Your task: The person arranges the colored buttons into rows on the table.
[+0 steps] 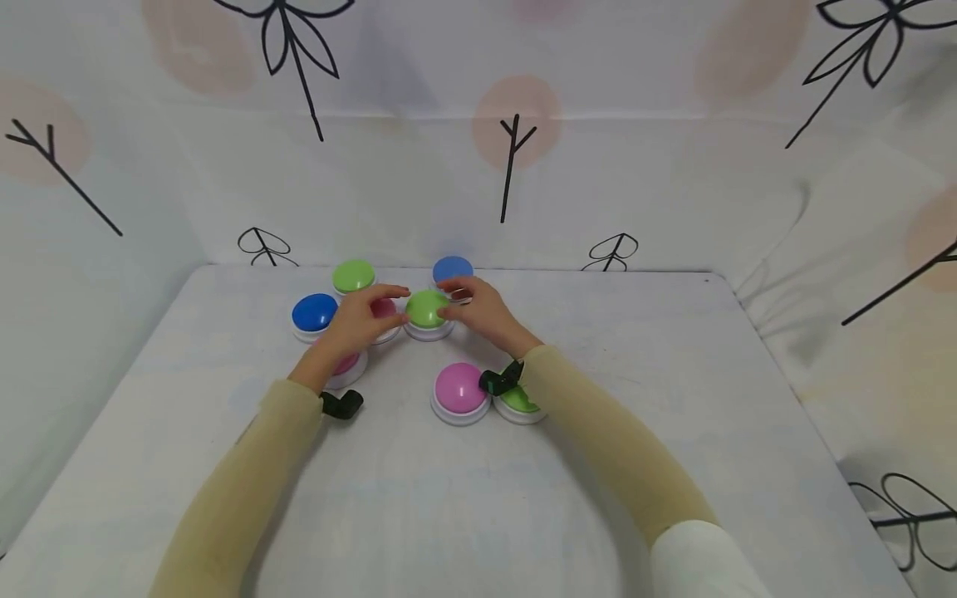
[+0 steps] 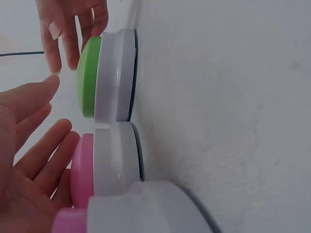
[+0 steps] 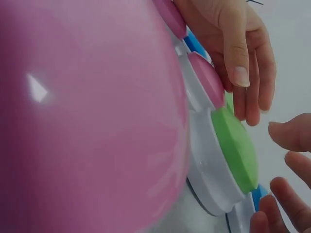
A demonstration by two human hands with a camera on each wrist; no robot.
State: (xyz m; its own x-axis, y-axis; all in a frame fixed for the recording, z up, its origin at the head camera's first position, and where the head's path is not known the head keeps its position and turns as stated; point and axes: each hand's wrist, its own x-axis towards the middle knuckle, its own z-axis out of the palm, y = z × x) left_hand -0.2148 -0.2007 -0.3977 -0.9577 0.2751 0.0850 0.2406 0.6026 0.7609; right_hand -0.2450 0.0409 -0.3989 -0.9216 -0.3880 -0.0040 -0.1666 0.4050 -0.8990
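A green push button with a white base sits between my two hands near the back of the table. My left hand hovers at its left, over a pink button that it partly covers. On the other side is my right hand, in front of a blue button. Fingers on both hands are loosely bent and grip nothing. In the left wrist view, the green button stands beside a pink one, near the left fingers. The right wrist view shows both hands above the green dome.
Left of the left hand sit a blue button and a green one; another pink button is partly under that wrist. Nearer me, a pink button touches a green one, partly hidden by the right wrist camera.
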